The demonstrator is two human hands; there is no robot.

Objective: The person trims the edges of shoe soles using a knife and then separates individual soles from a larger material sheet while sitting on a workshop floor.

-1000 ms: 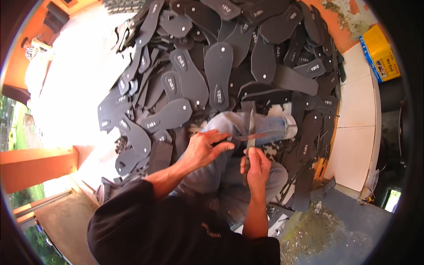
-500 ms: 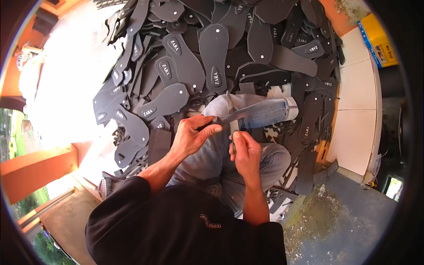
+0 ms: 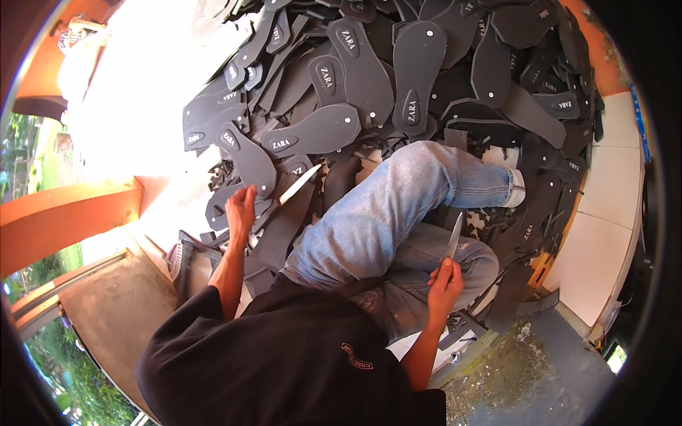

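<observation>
My right hand (image 3: 445,280) grips a knife (image 3: 455,238), its blade pointing up and away over my bent leg. My left hand (image 3: 241,208) is out to the left with its fingers curled closed; what is in them, if anything, is hidden. Just right of that hand a second knife (image 3: 300,184) shows a bright blade angled away to the right, its dark handle end close to the hand. Around it lie dark grey shoe soles (image 3: 245,162), one long sole (image 3: 312,130) just beyond the blade.
A large heap of grey soles (image 3: 419,78) spreads in front of my legs (image 3: 376,206), with dark offcuts (image 3: 483,227) beneath. White tiles (image 3: 600,234) edge the right side. An orange ledge (image 3: 71,220) stands at the left, and grey concrete (image 3: 526,369) lies at lower right.
My hands were close together over my knee, the right knife crossing a blurred, dark, blade-like piece at my left hand. They have parted: left hand far left, right hand slightly right and lower.
</observation>
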